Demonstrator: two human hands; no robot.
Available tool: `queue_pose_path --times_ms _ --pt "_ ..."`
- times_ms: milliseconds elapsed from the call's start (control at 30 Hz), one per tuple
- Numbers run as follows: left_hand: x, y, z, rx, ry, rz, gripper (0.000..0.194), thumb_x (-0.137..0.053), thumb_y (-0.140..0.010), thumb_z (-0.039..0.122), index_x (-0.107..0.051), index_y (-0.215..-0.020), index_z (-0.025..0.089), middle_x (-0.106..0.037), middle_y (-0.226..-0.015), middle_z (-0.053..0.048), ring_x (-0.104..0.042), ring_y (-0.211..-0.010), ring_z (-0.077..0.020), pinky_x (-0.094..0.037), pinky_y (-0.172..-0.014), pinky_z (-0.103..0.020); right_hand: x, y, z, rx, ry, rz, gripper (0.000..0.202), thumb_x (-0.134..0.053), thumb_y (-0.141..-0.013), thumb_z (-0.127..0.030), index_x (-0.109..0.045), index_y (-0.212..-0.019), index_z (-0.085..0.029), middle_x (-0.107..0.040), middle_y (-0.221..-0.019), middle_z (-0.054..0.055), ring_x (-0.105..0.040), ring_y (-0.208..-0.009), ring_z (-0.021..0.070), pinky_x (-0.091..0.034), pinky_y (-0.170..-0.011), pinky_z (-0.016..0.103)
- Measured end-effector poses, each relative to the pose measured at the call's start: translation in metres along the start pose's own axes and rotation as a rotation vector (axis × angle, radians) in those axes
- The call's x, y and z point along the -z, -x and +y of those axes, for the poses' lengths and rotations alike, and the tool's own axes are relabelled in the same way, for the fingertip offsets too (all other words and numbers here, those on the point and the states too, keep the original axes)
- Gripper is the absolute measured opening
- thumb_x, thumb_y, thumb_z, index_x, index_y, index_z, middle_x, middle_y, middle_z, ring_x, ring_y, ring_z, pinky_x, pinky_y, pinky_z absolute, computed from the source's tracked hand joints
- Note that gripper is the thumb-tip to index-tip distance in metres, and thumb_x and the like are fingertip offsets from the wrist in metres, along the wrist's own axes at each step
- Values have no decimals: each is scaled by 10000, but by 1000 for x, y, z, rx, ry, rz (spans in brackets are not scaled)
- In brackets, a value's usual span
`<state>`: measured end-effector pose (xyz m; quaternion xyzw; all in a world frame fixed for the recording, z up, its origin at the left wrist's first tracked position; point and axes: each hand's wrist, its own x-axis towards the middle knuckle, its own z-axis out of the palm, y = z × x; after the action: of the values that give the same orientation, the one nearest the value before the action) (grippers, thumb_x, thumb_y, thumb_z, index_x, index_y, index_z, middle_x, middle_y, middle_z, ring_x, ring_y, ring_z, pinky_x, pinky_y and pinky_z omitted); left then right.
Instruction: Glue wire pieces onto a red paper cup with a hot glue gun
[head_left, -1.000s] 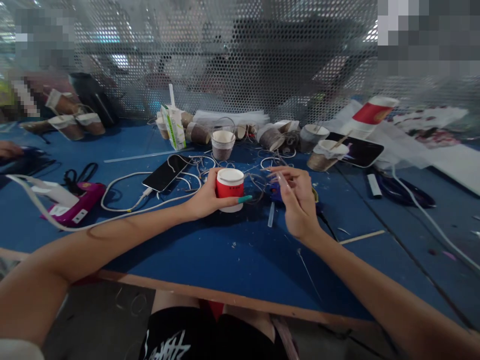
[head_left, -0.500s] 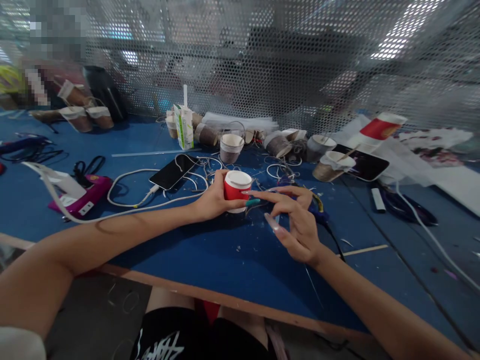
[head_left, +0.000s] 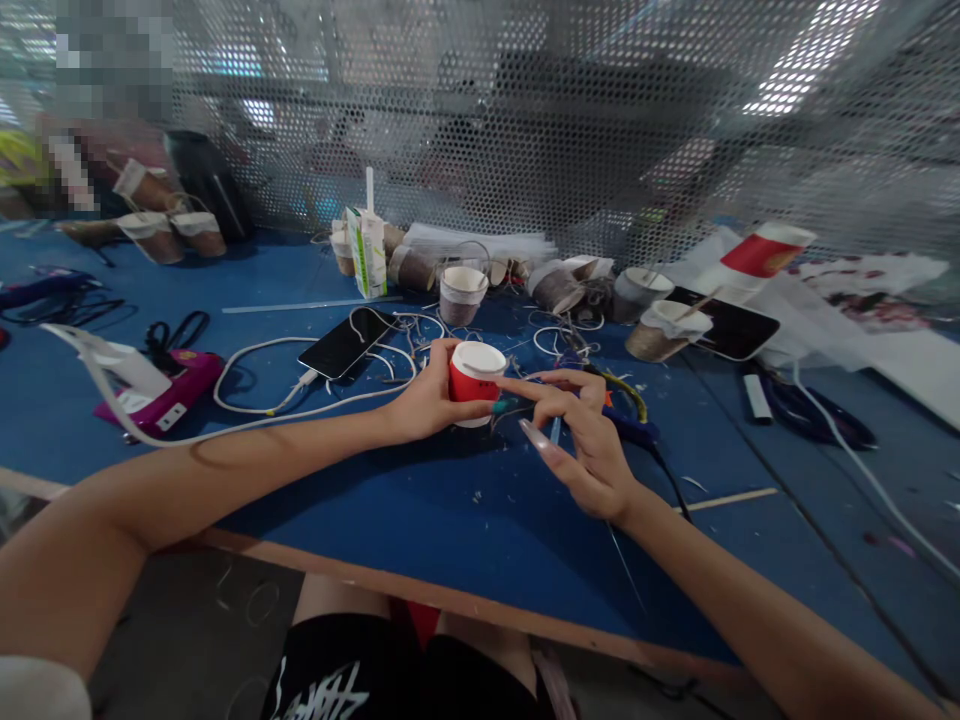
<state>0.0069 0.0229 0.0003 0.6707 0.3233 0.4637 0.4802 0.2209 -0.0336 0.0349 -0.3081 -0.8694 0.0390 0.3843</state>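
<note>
Near the middle of the blue table (head_left: 450,520), a small white cup with a red band (head_left: 475,374) is upright, its white end facing up. My left hand (head_left: 429,398) wraps round its left side, with the thumb across the front. To the right of the cup, my right hand (head_left: 585,440) has its fingers spread, and the index fingertip reaches the cup's right side. A glue gun with a blue body (head_left: 634,430) lies behind my right hand, partly hidden by it.
A phone (head_left: 346,344) with a white cable lies left of the cup. Behind stand a grey wrapped cup (head_left: 462,295) and a drink carton (head_left: 367,252). A magenta power strip (head_left: 191,385) is at left. At right are a brown wrapped cup (head_left: 660,335) and scissors (head_left: 814,415).
My right hand has shifted slightly left, its index finger staying at the cup's side. The cup has turned or tilted a little in my left hand; dark print now shows on the red band.
</note>
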Motion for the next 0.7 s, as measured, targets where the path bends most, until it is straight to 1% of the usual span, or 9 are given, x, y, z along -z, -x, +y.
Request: queue_pose_path --times_ms 200,400,567,700 --pt "-1 0 2 16 12 10 721 -849 -632 349 -343 -1127 218 -549 -1147 -80 -575 -1120 -281 -440 -1037 -507 0 0 3 -9 11 -16 55 -469 -912 -242 -453 -861 -257 -669 -1343 10 -470 -1186 278 -382 -967 508" --pt "-2 0 6 33 4 2 709 -832 -630 348 -334 -1116 214 -537 -1141 -88 -568 -1133 -294 -439 -1038 -517 1 0 1 -34 13 -20 74 -446 -912 -264 -448 -839 -257 -682 -1323 17 -478 -1185 287 -381 -957 523" --pt "-1 0 7 35 -14 0 716 -817 -633 359 -321 -1126 208 -543 -1151 -103 -573 -1121 -295 -444 -1026 -510 0 1 -1 24 5 -14 67 -438 -916 -259 -467 -855 -256 -683 -1328 15 -488 -1183 283 -393 -947 516" --pt "-1 1 3 18 -18 8 722 -831 -633 372 -339 -1138 217 -540 -1166 -90 -575 -1130 -286 -444 -1030 -493 -1 1 -4 -31 21 -10 85 -435 -923 -271 -476 -852 -249 -671 -1350 33 -475 -1204 289 -388 -958 528"
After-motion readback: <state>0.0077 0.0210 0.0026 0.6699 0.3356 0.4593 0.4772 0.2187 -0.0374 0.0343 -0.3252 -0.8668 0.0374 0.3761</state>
